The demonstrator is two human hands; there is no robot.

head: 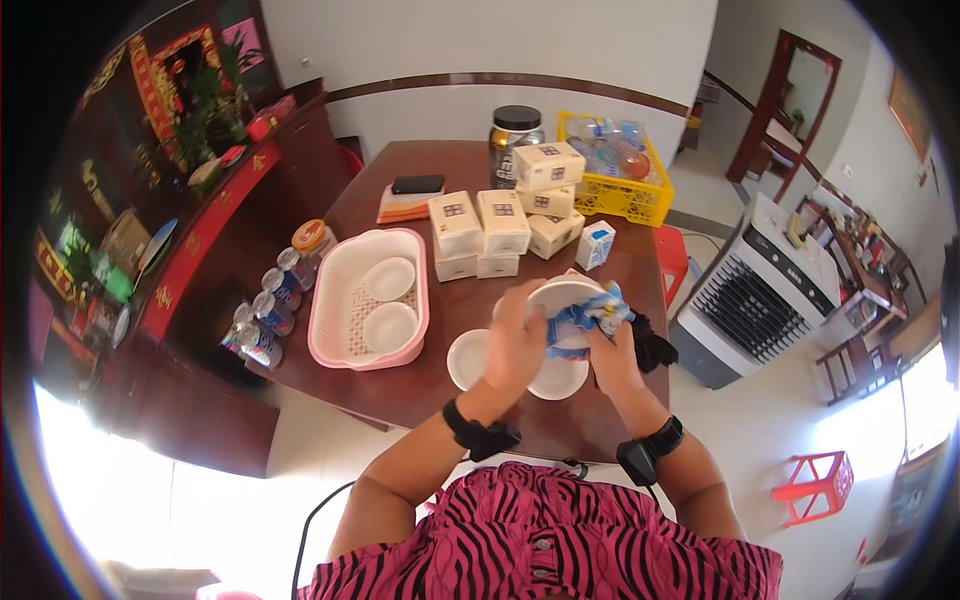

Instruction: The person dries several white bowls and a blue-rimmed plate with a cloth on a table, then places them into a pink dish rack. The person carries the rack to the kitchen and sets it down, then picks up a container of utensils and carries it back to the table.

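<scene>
My left hand [516, 337] grips the left side of a white bowl [559, 294], which is tilted above the table. A blue patterned cloth [589, 319] is bunched in my right hand [616, 356] and pressed against the inside of the bowl. Beneath my hands, one white dish [469, 360] lies at the left and another white dish [559, 379] lies partly hidden below the bowl. To the left stands a pink-rimmed white plastic basket [319, 300] with two white dishes [391, 328] in it. A black item [654, 345] lies beside my right hand.
Wrapped tissue packs [506, 217], a small blue-and-white carton [596, 244], a black-lidded jar [516, 139] and a yellow crate [626, 196] of plastic bottles stand farther back. A phone [418, 184] rests on folded cloths. Drink cans [274, 313] and an orange-lidded jar [308, 236] line the left side.
</scene>
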